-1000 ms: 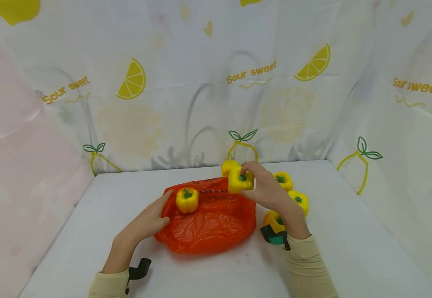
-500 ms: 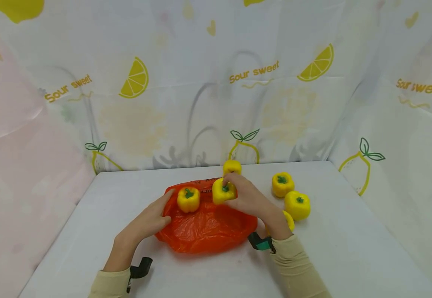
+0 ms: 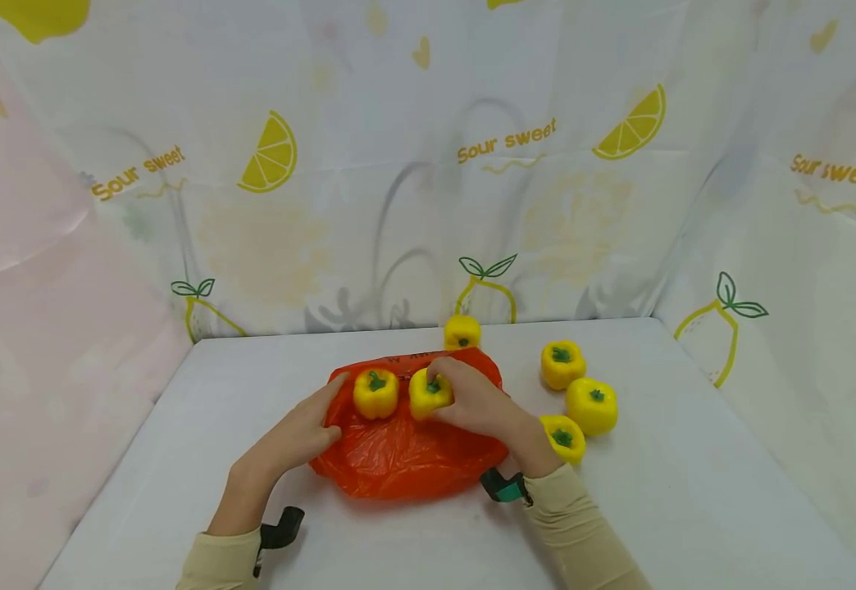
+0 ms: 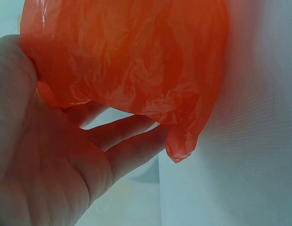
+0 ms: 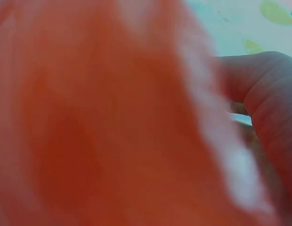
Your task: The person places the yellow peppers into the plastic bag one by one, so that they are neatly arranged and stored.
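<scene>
A red-orange plastic bag point(image 3: 398, 467) with dark print lies at mid-table, its mouth facing up. My left hand point(image 3: 291, 434) is at its left side, thumb and fingers spread apart against the rim. In the left wrist view the fingers point(image 4: 132, 150) stretch out fairly straight, their tips hidden behind the bag's film. One yellow bell pepper point(image 3: 375, 396) with a green stem rests in the bag near that hand. Just right of it, my right hand point(image 3: 472, 401) grips another yellow bell pepper point(image 3: 424, 397) from above, within the bag's mouth. Blurred film covers most of the right wrist view.
To the bag's right, three yellow bell peppers, a rear one point(image 3: 563, 365), a middle one point(image 3: 592, 406) and a front one point(image 3: 564, 440), sit on the white table point(image 3: 694, 492). Another pepper point(image 3: 462, 333) stands behind the bag. A lemon-print curtain point(image 3: 369, 164) closes the back and sides.
My right hand has carried its bell pepper leftward and down into the bag's mouth, beside the other one. The left hand has stayed at the rim.
</scene>
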A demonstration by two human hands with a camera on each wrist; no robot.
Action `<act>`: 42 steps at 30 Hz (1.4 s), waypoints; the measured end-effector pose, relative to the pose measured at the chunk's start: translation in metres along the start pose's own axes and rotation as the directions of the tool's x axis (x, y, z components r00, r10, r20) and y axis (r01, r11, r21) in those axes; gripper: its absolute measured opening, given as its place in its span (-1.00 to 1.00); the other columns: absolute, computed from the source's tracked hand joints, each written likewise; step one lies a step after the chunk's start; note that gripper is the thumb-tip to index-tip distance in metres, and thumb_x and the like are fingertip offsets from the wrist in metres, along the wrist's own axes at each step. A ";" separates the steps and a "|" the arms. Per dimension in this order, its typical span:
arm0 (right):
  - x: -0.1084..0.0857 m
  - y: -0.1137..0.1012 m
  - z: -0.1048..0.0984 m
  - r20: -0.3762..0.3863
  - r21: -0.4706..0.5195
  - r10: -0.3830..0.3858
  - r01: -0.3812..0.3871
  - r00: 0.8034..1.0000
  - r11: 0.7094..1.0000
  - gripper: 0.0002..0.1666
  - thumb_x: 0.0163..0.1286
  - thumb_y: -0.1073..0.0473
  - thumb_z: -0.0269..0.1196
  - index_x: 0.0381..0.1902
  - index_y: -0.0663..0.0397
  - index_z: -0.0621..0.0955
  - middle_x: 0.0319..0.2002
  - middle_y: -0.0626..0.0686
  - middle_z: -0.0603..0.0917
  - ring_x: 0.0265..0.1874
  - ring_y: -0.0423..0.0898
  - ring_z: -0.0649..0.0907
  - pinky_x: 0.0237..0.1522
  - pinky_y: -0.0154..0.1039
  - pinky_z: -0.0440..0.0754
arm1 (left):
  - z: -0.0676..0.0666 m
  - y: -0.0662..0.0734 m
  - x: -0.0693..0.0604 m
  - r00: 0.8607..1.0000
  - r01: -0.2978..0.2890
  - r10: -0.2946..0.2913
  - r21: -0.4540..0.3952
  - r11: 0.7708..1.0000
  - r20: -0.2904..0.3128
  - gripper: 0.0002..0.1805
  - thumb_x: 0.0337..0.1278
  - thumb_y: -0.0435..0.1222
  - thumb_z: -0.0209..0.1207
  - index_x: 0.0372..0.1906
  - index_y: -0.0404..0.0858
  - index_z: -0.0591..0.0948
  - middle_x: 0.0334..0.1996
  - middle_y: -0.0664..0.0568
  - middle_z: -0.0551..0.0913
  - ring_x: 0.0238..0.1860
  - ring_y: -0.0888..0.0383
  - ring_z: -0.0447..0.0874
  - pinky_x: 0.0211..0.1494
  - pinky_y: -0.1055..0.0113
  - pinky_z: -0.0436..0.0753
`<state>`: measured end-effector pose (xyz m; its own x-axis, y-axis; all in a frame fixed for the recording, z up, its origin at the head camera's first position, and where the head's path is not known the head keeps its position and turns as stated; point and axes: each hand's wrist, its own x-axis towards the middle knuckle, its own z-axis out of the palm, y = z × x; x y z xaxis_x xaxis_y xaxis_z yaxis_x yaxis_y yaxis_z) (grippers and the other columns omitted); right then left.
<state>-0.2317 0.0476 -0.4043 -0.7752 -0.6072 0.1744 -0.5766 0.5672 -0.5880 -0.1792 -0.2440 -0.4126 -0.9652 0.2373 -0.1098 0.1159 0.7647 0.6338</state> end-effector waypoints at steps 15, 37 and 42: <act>0.012 0.003 0.017 -0.028 -0.020 0.091 -0.091 0.996 0.996 -0.50 0.29 0.13 0.36 0.15 -0.06 0.45 0.13 -0.04 0.55 0.10 -0.11 0.51 0.29 -0.13 0.53 | 0.002 0.000 0.001 1.000 0.008 -0.008 -0.001 1.000 0.000 -0.13 0.19 -0.37 0.06 0.60 -0.17 -0.01 0.57 -0.13 0.10 0.55 -0.22 0.09 0.48 -0.26 0.27; 0.014 0.008 0.019 -0.021 0.002 0.086 -0.086 0.996 0.996 -0.33 0.31 0.11 0.34 0.35 -0.14 0.40 0.36 -0.05 0.41 0.29 -0.07 0.45 0.37 -0.07 0.49 | 0.002 -0.003 0.000 1.000 0.018 -0.018 -0.012 1.000 -0.005 -0.13 0.21 -0.36 0.07 0.60 -0.14 -0.01 0.58 -0.11 0.10 0.55 -0.21 0.09 0.46 -0.27 0.30; 0.013 0.007 0.013 -0.048 -0.028 0.081 -0.082 0.996 0.996 -0.34 0.30 0.08 0.35 0.34 -0.15 0.42 0.33 -0.07 0.45 0.28 -0.09 0.48 0.36 -0.07 0.51 | 0.001 -0.002 0.001 1.000 0.016 -0.016 -0.013 1.000 -0.003 -0.13 0.21 -0.36 0.07 0.60 -0.14 -0.02 0.58 -0.11 0.09 0.56 -0.21 0.08 0.46 -0.26 0.31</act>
<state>-0.2425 0.0363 -0.4157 -0.8306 -0.5322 0.1641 -0.5182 0.6306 -0.5778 -0.1800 -0.2446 -0.4151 -0.9676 0.2233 -0.1181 0.0973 0.7609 0.6416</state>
